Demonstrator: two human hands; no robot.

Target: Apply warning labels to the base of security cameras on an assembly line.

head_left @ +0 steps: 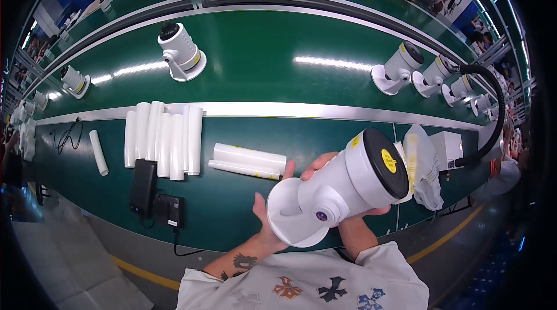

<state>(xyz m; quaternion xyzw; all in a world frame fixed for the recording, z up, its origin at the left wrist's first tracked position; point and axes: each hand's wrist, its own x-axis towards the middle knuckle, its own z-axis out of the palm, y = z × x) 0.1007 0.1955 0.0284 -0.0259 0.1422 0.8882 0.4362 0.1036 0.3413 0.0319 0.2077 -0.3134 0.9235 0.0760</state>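
A dark green bench point(220, 226) spread beneath everything, with a raised green strip point(255, 72) behind it carrying several white cylindrical units point(400, 69) on round bases. Above the bench's near edge was the largest handled thing, a white plastic cylinder device point(333, 185) with a black end cap, tilted on its round base. The right hand point(374, 212) curled beneath its body, mostly hidden; the left hand point(270, 233) spread its thumb by the base, though its grip could not be told. Body, cap and base looked already joined. Smaller white rolled sheets point(168, 144) lay apart, seemingly unused. Smallest, a round yellow sticker point(389, 161) was already on the cap; any remaining work was not evident.
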